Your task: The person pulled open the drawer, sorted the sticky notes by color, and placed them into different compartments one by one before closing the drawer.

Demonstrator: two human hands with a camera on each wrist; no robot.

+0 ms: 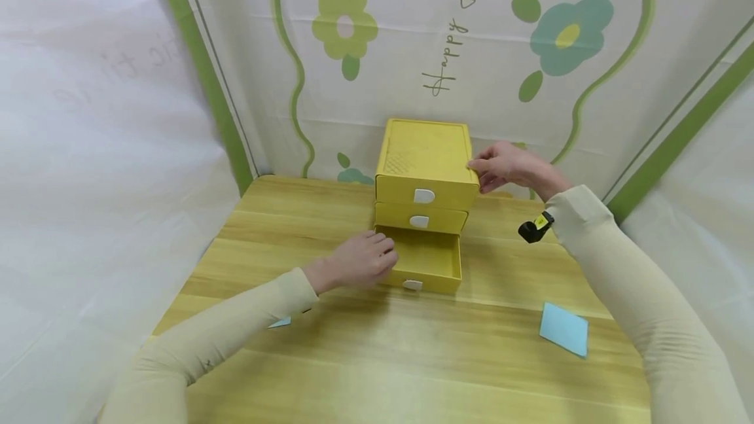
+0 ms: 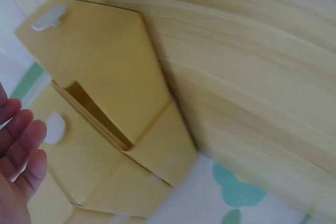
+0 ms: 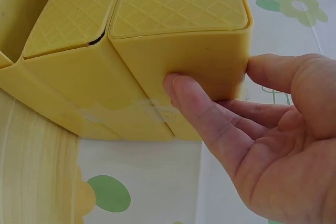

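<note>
A yellow storage box [image 1: 432, 149] of stacked drawers stands at the back of the table. Its bottom drawer [image 1: 432, 257] is pulled out, and the visible inside is bare. My left hand [image 1: 364, 259] is over that drawer's left side; in the left wrist view its loosely bent fingers [image 2: 21, 129] hold nothing. At the top right edge of the box is my right hand [image 1: 509, 165]. The right wrist view shows its thumb on the top edge and its nearly straight fingers [image 3: 202, 108] against the side wall. Each drawer front bears a white tab [image 1: 424, 196].
A light blue paper square [image 1: 563, 329] lies on the wooden table [image 1: 377, 358] at the right. Part of another blue piece [image 1: 281, 322] shows beside the left forearm. White flowered cloth [image 1: 400, 38] hangs behind the box and on both sides.
</note>
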